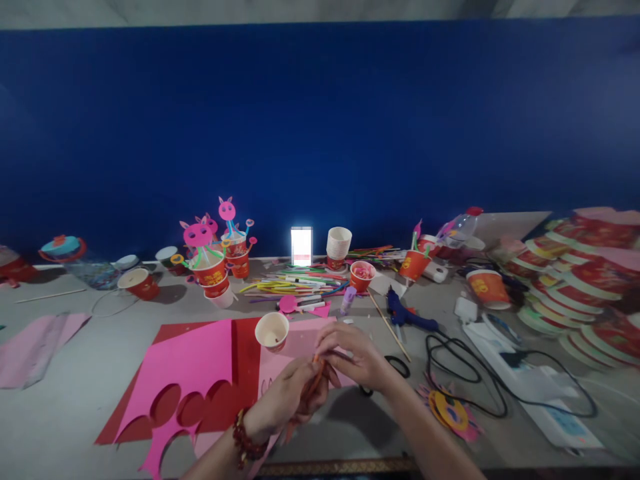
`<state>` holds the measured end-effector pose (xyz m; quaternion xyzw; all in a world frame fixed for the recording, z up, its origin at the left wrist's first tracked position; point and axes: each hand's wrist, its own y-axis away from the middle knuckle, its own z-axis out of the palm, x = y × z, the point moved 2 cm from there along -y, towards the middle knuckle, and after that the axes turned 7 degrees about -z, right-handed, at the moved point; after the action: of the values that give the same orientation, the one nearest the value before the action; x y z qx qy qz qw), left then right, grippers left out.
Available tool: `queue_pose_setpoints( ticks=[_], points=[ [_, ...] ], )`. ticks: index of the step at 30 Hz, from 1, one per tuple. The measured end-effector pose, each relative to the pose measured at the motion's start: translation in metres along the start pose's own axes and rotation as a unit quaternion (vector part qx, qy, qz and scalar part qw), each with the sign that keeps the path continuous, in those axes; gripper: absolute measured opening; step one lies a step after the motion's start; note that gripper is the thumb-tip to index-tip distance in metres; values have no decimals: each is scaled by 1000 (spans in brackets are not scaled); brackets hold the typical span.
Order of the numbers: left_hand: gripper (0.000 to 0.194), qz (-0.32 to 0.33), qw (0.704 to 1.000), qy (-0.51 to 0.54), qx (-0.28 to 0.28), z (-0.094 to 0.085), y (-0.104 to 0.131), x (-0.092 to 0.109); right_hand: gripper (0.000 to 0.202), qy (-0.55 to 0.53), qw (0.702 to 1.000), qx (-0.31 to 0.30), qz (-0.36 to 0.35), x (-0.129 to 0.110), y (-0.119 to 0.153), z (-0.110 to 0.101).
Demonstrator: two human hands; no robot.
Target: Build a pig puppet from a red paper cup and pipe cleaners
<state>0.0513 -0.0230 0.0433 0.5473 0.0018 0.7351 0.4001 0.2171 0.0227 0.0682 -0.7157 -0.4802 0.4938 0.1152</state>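
Note:
My left hand [296,388], with a dark red bead bracelet at its wrist, is closed around a thin orange piece [317,375]. Close against it, my right hand [353,353] pinches at the same piece; fingers cover most of it, so its exact kind is unclear. Just beyond the hands stands an upright paper cup [273,331]. Under and beside them lie a pale pink sheet [305,330], a red sheet [247,363] and a bright pink sheet [200,353] with round holes cut out. Black-handled scissors [397,365] rest by my right forearm.
A blue glue gun [407,313] with a black cord lies to the right, near a white power strip [540,400]. Stacked cups [565,287] stand far right. Pink-headed cup figures [207,263], coloured sticks [295,283] and a glue stick [348,300] are at the back.

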Motion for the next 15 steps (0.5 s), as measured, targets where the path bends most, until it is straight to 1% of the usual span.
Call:
queue_pose_setpoints(
  ticks=[8, 12, 15],
  points=[
    [49, -23, 1000, 17, 2, -1, -1, -2, 15, 50, 999, -18, -7, -4, -2, 0],
    [50, -5, 1000, 3, 19, -1, -2, -3, 15, 75, 997, -22, 8, -4, 0, 1],
    [49, 3, 1000, -7, 21, 0, -2, -2, 21, 92, 995, -26, 33, -4, 2, 1]
  ],
)
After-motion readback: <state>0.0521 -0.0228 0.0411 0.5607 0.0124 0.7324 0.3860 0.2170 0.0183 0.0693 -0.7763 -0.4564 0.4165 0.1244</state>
